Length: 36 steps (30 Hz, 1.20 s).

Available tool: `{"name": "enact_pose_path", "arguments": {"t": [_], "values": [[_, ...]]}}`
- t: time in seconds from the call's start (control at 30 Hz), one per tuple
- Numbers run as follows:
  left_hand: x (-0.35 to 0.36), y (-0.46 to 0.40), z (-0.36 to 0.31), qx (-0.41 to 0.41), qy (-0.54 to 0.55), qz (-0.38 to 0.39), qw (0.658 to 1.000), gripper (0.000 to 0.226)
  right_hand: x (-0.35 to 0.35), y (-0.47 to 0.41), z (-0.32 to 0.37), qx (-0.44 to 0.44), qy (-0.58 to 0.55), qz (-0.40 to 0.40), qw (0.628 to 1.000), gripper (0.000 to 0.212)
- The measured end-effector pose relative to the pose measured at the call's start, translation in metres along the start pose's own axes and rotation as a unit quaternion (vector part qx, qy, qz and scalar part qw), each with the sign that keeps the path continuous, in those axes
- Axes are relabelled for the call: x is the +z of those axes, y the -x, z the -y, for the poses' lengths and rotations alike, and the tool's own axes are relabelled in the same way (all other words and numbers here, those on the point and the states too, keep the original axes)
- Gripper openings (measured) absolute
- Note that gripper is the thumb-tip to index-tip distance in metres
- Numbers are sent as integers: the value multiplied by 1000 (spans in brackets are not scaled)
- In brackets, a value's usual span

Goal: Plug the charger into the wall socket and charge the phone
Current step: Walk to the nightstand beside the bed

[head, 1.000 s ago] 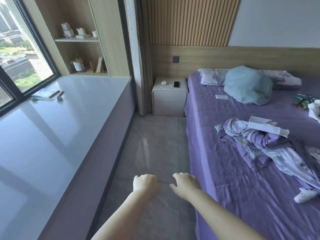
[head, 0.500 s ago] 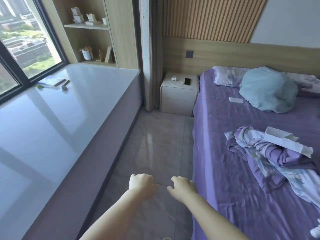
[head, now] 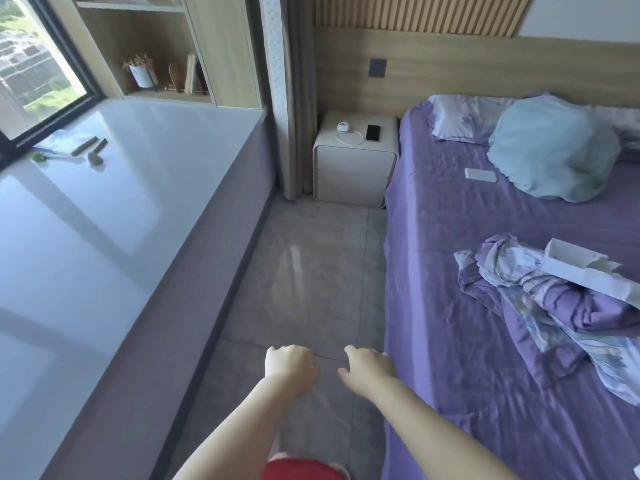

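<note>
Both hands empty over floor: left hand (head: 289,362) loosely curled, right hand (head: 369,365) w/ fingers loose. Charger (head: 343,127) & phone (head: 373,132) lie on nightstand (head: 353,168) top, phone nr right edge. Wall socket (head: 378,68) above it.

Both forearms run off the near edge, so the elbows and the rest of the person are out of sight apart from a strip of red cloth (head: 299,471) cut by that edge. The left hand (head: 290,362) and right hand (head: 370,365) show their backs; the palms and most fingertips are hidden, and whether either holds anything cannot be told. On the far bedside cabinet (head: 353,174), the white charger (head: 343,126) and its cable (head: 351,139) are too small to make out plug or connector. The dark wall socket (head: 377,68) shows no readable detail. The bed (head: 485,375) runs off the right and near edges; the window (head: 31,64) is cut at the left.
</note>
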<state>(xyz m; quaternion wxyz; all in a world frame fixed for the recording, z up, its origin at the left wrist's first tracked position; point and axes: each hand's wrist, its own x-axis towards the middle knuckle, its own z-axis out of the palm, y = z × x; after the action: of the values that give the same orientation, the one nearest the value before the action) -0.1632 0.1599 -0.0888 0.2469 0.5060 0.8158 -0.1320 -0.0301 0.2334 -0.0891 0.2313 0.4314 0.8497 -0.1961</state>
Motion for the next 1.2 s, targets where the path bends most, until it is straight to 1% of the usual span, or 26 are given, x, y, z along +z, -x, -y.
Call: {"name": "enact_pose_path", "arguments": {"t": [0.17, 0.33, 0.5, 0.73, 0.93, 1.2], "values": [[-24, -48, 11, 31, -17, 14, 999, 34, -21, -41, 9, 25, -15, 8, 1000, 40], [-57, -106, 40, 65, -55, 29, 996, 34, -51, -85, 29, 60, -36, 2, 998, 38], [-93, -158, 73, 93, -96, 28, 991, 35, -83, -131, 47, 91, -46, -11, 995, 40], [-136, -212, 93, 106, -101, 27, 989, 35, -124, -183, 60, 113, -76, -34, 990, 40], [-166, -268, 82, 100, -90, 23, 991, 38, -159, -235, 40, 111, -80, -31, 990, 41], [-219, -348, 42, 65, -74, 14, 995, 38, -219, -315, -19, 84, -71, -26, 994, 42]]}}
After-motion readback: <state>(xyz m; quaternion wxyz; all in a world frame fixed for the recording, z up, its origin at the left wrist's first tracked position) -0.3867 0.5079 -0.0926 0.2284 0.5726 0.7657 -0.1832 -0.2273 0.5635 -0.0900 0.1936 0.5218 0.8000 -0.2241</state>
